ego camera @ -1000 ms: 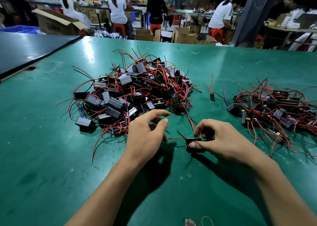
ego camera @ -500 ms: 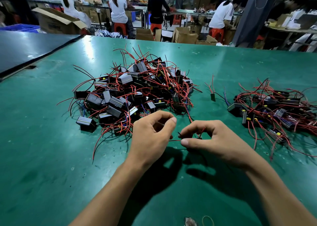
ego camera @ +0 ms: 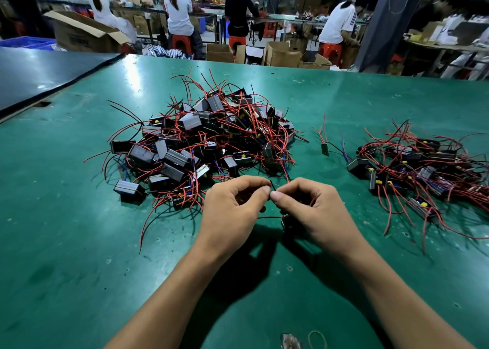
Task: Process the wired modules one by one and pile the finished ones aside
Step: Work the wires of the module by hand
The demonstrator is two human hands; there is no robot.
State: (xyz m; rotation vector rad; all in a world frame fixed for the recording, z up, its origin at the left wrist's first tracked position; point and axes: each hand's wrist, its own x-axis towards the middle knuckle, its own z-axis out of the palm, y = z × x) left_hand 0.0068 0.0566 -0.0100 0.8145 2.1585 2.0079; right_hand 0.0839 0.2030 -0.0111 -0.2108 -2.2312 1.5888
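Note:
A big heap of black wired modules [ego camera: 206,142] with red leads lies at the middle of the green table [ego camera: 66,242]. A smaller pile of modules [ego camera: 415,168] sits to the right. My left hand [ego camera: 232,205] and my right hand [ego camera: 315,208] meet in front of the heap, thumbs and forefingers tip to tip, pinching thin wires [ego camera: 272,185] of one module. That module [ego camera: 287,223] hangs mostly hidden under my right hand, with a red lead running left below my left hand.
One loose small module [ego camera: 325,148] with red leads lies between the two piles. A rubber band [ego camera: 317,340] and a scrap lie at the near edge. A dark table [ego camera: 39,73] adjoins at the left. People work at benches behind cardboard boxes.
My hands have drawn together from apart, and now pinch the wires tip to tip. The module has lifted off the table and slipped under my right hand.

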